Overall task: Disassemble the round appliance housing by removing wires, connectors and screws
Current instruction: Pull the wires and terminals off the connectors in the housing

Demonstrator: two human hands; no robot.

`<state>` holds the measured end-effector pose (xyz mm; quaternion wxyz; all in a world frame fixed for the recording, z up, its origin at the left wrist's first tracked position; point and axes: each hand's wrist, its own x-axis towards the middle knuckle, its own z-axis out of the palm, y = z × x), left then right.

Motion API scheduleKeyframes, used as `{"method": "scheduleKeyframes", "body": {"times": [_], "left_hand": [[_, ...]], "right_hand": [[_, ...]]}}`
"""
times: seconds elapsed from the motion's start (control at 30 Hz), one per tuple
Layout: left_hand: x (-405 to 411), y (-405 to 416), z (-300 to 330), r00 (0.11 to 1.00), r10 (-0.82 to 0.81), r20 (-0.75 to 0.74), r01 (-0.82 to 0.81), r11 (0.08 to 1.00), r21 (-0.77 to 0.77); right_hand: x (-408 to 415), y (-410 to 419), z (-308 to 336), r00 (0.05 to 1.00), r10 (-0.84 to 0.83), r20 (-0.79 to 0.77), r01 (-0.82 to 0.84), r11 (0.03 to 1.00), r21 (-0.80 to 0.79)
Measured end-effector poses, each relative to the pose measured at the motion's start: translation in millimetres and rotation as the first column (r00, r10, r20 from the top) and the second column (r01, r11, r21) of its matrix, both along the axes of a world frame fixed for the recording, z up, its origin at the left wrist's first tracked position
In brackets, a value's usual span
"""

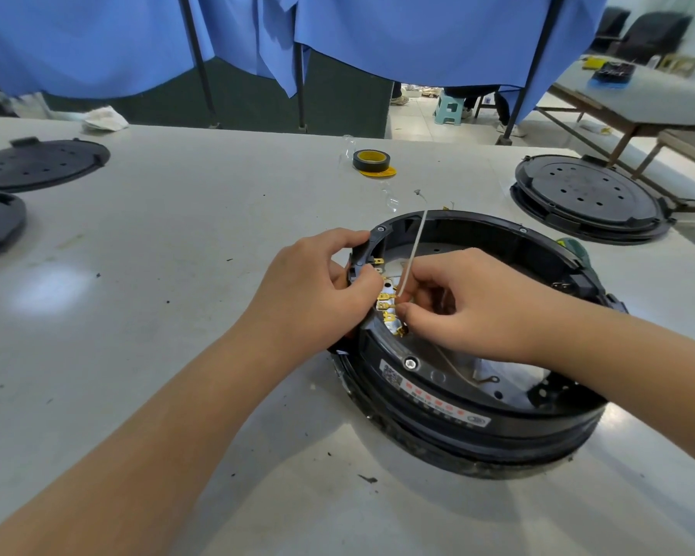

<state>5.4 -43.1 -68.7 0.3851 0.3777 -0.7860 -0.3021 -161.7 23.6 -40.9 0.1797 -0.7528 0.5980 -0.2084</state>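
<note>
A round black appliance housing [474,419] lies open on the grey table at the right of centre. Brass spade connectors [388,305] sit on a metal plate inside its left wall. My left hand [318,286] grips the housing's left rim, fingers curled over the edge by the connectors. My right hand [466,307] reaches into the housing and pinches a thin white wire [414,250] that rises up and away over the far rim. A screw [410,363] shows on the near rim. Another loose wire with a ring terminal [486,381] lies inside.
A roll of black tape with a yellow core [372,160] lies behind the housing. Black round covers lie at the far right [586,194] and at the left [37,162]. Small dark debris dots the table. Blue curtains hang at the back.
</note>
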Motion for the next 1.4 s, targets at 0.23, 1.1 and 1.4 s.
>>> {"method": "scheduleKeyframes", "body": {"times": [0.23,1.1,1.4], "left_hand": [[-1,0,0,1.0,0.006,-0.001,-0.006,1.0,-0.001],[0,0,1,1.0,0.015,0.009,-0.015,1.0,-0.015],[2,1,0,1.0,0.001,-0.001,-0.001,1.0,0.001]], "right_hand": [[-2,-2,2,0.998,0.057,-0.021,-0.058,0.997,-0.053],[2,1,-1,0.999,-0.003,-0.032,0.002,0.999,-0.036],[-27,0,2,0.996,-0.076,-0.05,0.07,0.992,-0.102]]}}
